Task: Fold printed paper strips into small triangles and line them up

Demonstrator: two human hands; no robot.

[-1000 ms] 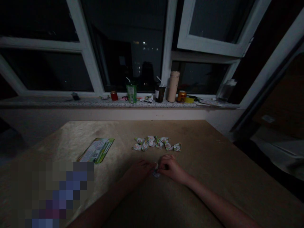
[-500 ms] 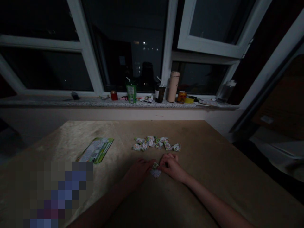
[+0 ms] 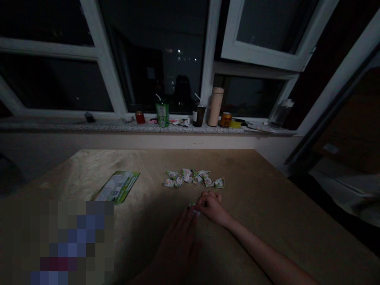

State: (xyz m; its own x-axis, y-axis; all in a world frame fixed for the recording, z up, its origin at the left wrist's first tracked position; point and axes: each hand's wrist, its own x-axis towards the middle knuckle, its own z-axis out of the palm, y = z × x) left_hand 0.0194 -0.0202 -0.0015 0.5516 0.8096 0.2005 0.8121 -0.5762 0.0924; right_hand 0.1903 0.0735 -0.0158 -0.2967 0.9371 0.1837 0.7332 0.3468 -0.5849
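My right hand rests on the brown table with its fingers curled and pinched on a small folded paper piece. My left hand lies flat beside it, fingers stretched forward, fingertips touching the same piece. Just beyond my hands is a row of several small folded paper triangles, green and white. A green and white printed sheet lies flat to the left.
A windowsill runs behind the table with a green cup, a dark cup, a tall beige flask, two small cans and clutter. Dark windows rise above. The table's right edge drops away to the floor.
My left hand has drawn back toward me and flattened out, fingers stretched. My right hand stays pinched on the small paper piece. The view has shifted slightly.
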